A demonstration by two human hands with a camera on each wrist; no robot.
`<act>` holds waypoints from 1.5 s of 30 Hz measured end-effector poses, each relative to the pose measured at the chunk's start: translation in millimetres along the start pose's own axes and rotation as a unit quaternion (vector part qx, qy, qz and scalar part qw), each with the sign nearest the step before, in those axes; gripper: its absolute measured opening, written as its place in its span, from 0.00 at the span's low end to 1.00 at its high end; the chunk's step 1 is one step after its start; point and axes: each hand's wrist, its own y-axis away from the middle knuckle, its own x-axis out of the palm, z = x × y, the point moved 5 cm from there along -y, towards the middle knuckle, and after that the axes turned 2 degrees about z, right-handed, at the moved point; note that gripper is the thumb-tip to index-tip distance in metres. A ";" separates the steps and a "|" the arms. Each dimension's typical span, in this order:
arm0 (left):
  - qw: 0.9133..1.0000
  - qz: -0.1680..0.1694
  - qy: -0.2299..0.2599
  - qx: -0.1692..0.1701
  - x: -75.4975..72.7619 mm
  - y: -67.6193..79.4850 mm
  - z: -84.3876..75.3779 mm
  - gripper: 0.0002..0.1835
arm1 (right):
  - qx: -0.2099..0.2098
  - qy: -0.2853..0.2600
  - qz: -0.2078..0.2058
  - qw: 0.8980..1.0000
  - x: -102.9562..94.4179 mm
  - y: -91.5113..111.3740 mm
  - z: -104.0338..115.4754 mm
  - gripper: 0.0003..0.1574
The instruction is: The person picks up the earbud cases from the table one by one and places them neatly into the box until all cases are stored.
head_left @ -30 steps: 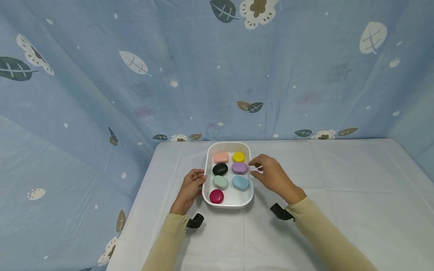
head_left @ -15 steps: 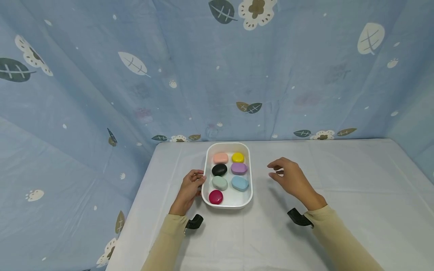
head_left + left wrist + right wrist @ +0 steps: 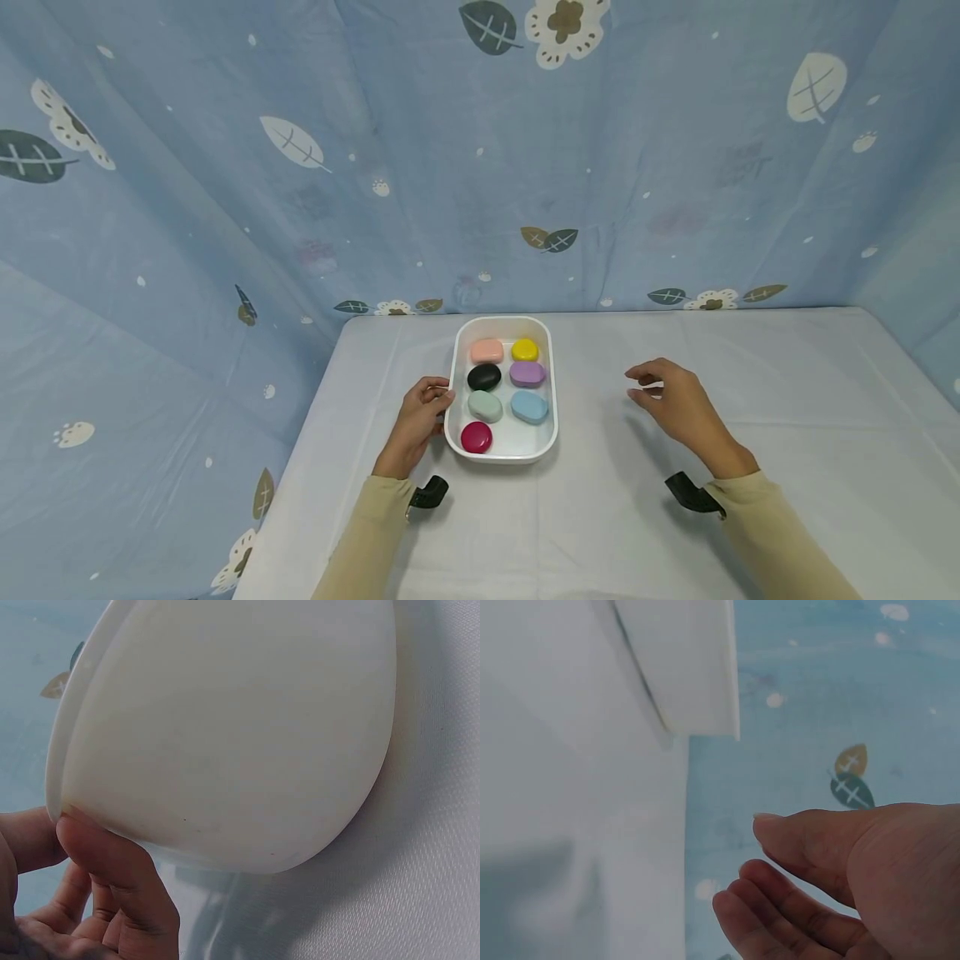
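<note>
A white tray (image 3: 517,442) with rounded corners stands on the table and holds several soap-like bars. These include a pink bar (image 3: 487,351), a yellow one (image 3: 524,350), a black oval (image 3: 484,377), a purple bar (image 3: 527,373), a pale green oval (image 3: 484,406), a light blue bar (image 3: 529,407) and a round crimson piece (image 3: 476,437). At the tray's left side, my left hand (image 3: 417,419) pinches the rim between thumb and finger, seen close up in the left wrist view. My right hand (image 3: 678,408) hovers right of the tray, fingers loosely bent, holding nothing.
A white cloth (image 3: 585,533) covers the table. Blue patterned fabric (image 3: 420,192) hangs behind its back edge and along the left side. Each wrist bears a black camera mount, the left mount (image 3: 430,492) and the right mount (image 3: 692,493).
My right hand has moved away from the tray's right edge, out to the right over the table. My left hand stays at the rim, and the bars have kept their places.
</note>
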 end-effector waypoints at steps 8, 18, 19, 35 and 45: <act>1.000 0.001 -0.002 0.001 -0.5 0.9 -0.1 0.15 | 0.012 0.005 -0.008 1.000 -6.9 8.1 -17.2 0.20; 1.000 0.000 -0.007 0.002 0.1 0.9 -1.6 0.15 | 0.012 0.020 -0.036 0.999 -16.6 18.2 -33.4 0.19; 1.000 0.000 -0.006 0.001 0.3 0.5 -1.5 0.15 | 0.013 0.021 -0.039 0.999 -17.5 19.2 -35.2 0.19; 1.000 -0.001 -0.005 -0.004 0.1 0.9 0.1 0.15 | 0.033 0.028 -0.052 0.998 -23.5 30.2 -57.8 0.18; 1.000 -0.001 -0.008 -0.006 0.1 2.1 -0.4 0.15 | 0.034 0.033 -0.058 0.997 -26.0 32.8 -66.9 0.19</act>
